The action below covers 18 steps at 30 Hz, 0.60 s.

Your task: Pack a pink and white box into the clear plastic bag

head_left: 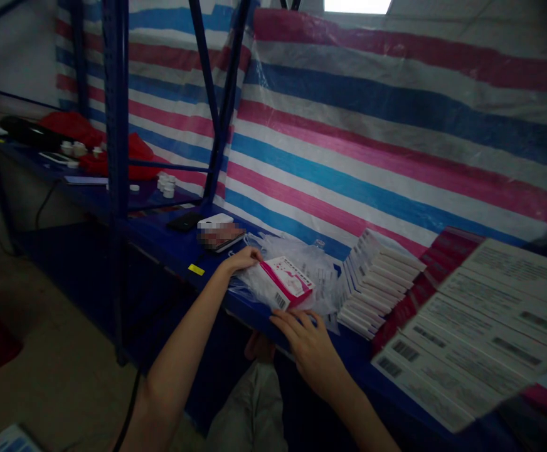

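A small white and pink carton (286,280) lies on a heap of clear plastic bags (324,276) on the blue shelf. My left hand (245,258) is at the carton's far left corner, its fingers bent and closed against that edge; the fingertips are partly hidden. Along the near edge of the carton, my right hand (307,342) rests with its fingers stretched out and a little apart. The carton's barcode end faces me, close to the right fingertips.
Right of the bags, a row of folded white leaflets (379,282) leans beside stacked flat cartons (480,333) with barcodes. A phone (184,221) and a white device (214,221) lie to the left. A blue rack post (117,188) rises farther left, near small white jars (167,185).
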Tool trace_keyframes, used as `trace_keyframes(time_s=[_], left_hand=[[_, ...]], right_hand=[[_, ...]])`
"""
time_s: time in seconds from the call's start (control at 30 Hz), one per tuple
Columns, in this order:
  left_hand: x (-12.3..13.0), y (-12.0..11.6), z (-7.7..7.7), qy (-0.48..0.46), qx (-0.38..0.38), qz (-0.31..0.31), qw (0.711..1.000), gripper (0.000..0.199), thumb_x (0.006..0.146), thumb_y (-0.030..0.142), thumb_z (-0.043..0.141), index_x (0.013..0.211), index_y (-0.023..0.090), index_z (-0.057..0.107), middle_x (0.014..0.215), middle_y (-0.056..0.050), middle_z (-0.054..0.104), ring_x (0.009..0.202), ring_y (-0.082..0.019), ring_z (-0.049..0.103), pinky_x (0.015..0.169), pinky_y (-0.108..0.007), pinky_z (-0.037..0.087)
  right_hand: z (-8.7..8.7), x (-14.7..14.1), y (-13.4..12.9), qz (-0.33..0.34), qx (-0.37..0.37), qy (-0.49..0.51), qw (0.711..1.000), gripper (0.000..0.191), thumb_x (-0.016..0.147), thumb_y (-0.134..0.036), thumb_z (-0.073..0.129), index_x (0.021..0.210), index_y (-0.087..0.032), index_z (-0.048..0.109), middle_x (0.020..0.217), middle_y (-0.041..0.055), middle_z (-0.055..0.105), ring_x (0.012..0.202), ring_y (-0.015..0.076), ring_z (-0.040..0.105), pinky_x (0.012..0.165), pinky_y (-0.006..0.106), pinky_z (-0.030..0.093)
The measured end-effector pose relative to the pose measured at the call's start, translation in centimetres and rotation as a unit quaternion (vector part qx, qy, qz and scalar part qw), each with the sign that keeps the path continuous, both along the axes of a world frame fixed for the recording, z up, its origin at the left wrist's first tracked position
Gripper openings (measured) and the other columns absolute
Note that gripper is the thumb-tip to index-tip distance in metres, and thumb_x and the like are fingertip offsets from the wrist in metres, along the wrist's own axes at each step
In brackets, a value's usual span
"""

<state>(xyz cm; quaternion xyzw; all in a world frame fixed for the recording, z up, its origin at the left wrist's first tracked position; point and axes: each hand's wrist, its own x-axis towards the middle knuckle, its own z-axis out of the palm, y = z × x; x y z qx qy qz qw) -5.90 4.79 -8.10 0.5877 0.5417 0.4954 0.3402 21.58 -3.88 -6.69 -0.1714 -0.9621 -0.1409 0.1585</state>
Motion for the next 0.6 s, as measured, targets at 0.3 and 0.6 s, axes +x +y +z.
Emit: trace_keyframes(time_s=[0.3,0.6], left_hand=[[0.6,-0.4,-1.2,-0.015,0.02,-0.066,0.998,0.028,0.05,0.01,0.059,0.078,0.014,0.058,0.081,-0.004,0.064,0.079,-0.02,0.058,0.073,-0.029,0.045],[1.0,-1.1,-0.5,-0.013,0.028,-0.091,0.995,0.032,0.053,0.013,0.061,0.084,0.015,0.058,0.089,-0.006,0.064,0.086,-0.021,0.059,0.08,-0.031,0.044]], right_hand=[[-5.2,1.8,1.8,-0.048,-0.032,0.202,0.978,0.031,0.084,-0.016,0.037,0.103,-0.031,0.056,0.103,0.0012,0.063,0.094,0.0183,0.058,0.081,0.036,0.044],[-3.5,1.6,4.4,-0.185,-0.066,0.262,0.945,0.051,0.087,-0.034,0.04,0.136,-0.02,0.03,0.129,0.0082,0.047,0.118,0.0208,0.045,0.095,0.037,0.04]])
